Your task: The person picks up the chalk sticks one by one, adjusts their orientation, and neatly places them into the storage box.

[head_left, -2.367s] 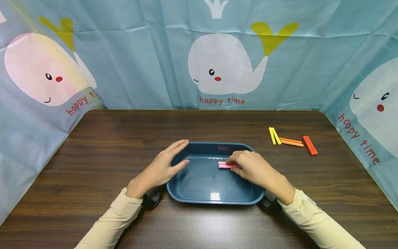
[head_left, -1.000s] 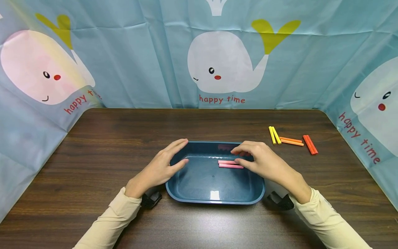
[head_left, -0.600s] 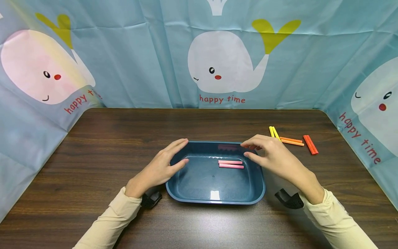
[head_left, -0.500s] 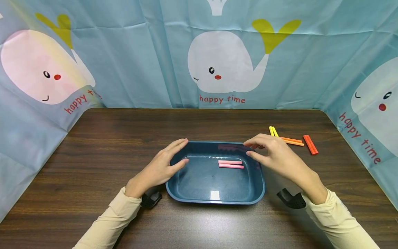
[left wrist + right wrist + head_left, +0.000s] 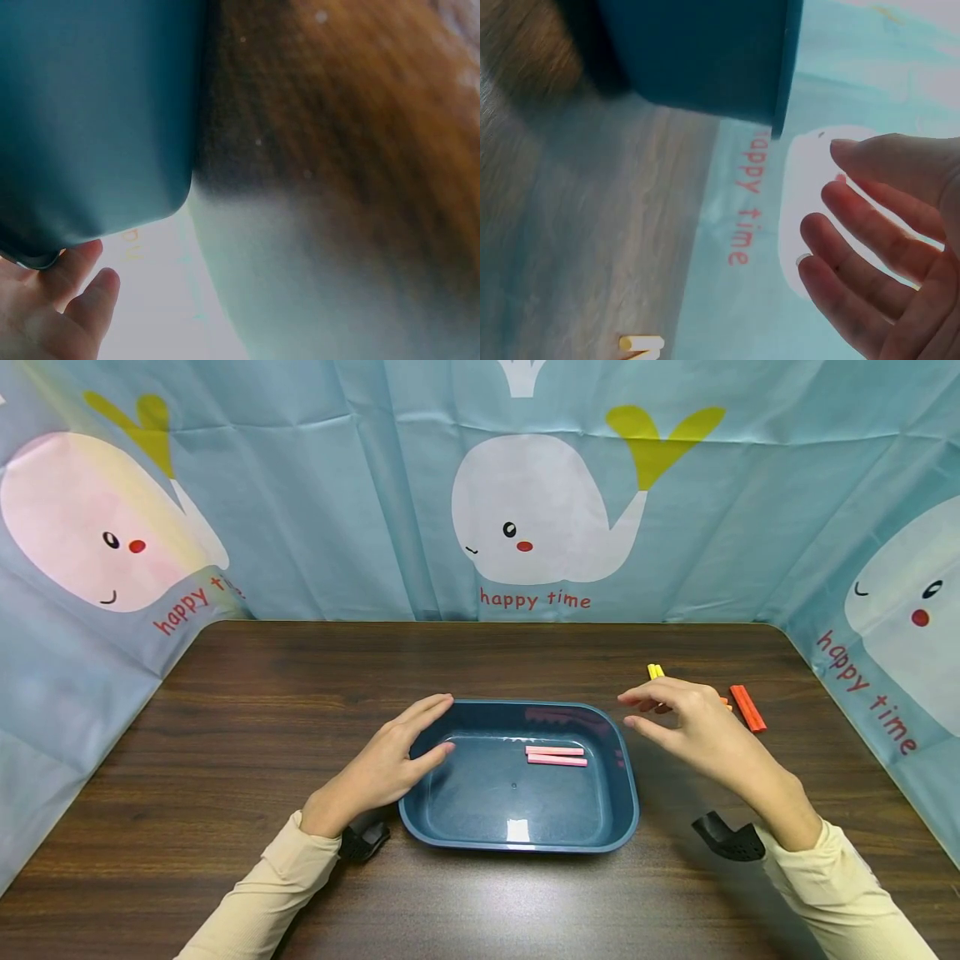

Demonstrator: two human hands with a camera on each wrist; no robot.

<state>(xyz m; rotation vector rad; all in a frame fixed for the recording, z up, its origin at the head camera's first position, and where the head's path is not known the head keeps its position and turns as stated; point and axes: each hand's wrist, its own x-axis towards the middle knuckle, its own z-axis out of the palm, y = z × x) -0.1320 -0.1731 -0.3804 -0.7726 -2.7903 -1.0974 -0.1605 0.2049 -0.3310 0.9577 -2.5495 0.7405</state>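
Two thin pink sticks (image 5: 557, 760) lie side by side on the floor of a dark blue plastic basin (image 5: 465, 806). At the basin's left end my left hand (image 5: 378, 768) rests on the rim, fingers extended; in the left wrist view its fingertips (image 5: 88, 253) meet the rim from outside. My right hand (image 5: 705, 727) hovers beyond the basin's right side, holding nothing, with thumb and fingers spread apart. Behind it stick out the ends of yellow sticks (image 5: 656, 671) and a bit of the orange sticks (image 5: 726, 702), mostly hidden. Two red sticks (image 5: 748, 708) lie just past that hand.
The dark wooden table (image 5: 247, 735) runs back to a light blue curtain (image 5: 315, 527) printed with whales. A black strap (image 5: 727, 839) hangs at the right wrist, another black strap (image 5: 365, 842) at the left. The right wrist view shows the basin's outer wall (image 5: 705, 60).
My right hand has let go of the pink sticks inside the basin, lifted out and moved right over the rim, now covering much of the yellow and orange sticks. The left hand stays put.
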